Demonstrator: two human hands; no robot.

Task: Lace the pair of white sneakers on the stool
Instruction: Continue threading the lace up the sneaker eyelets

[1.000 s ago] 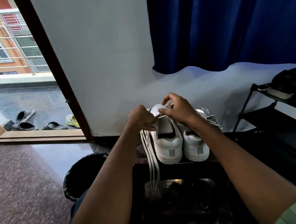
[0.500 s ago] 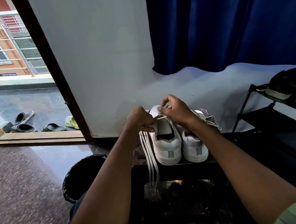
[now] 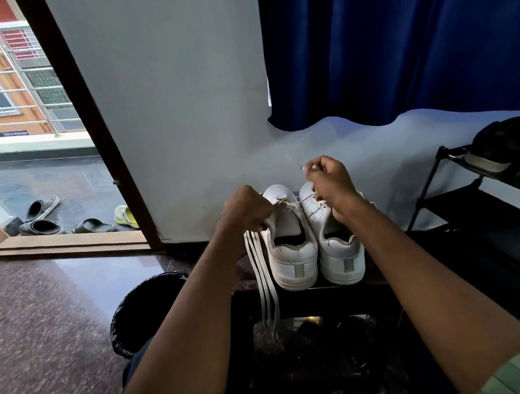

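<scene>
Two white sneakers stand side by side on a dark stool (image 3: 314, 291), heels toward me. My left hand (image 3: 246, 210) grips the collar of the left sneaker (image 3: 290, 250) together with a bundle of white laces (image 3: 262, 276) that hangs down past the stool's edge. My right hand (image 3: 328, 181) is raised above the right sneaker (image 3: 339, 252) and pinches a lace end, which runs taut from the left sneaker's eyelets. The toes of both sneakers are partly hidden by my hands.
A black bin (image 3: 143, 309) stands on the floor left of the stool. A black shoe rack (image 3: 480, 200) with dark shoes is at the right. A blue curtain (image 3: 395, 42) hangs behind. Sandals (image 3: 42, 226) lie outside the open doorway at the left.
My right hand has lifted up and to the right, away from the left sneaker's tongue, drawing the lace out. My left hand stays on the left sneaker and the hanging laces.
</scene>
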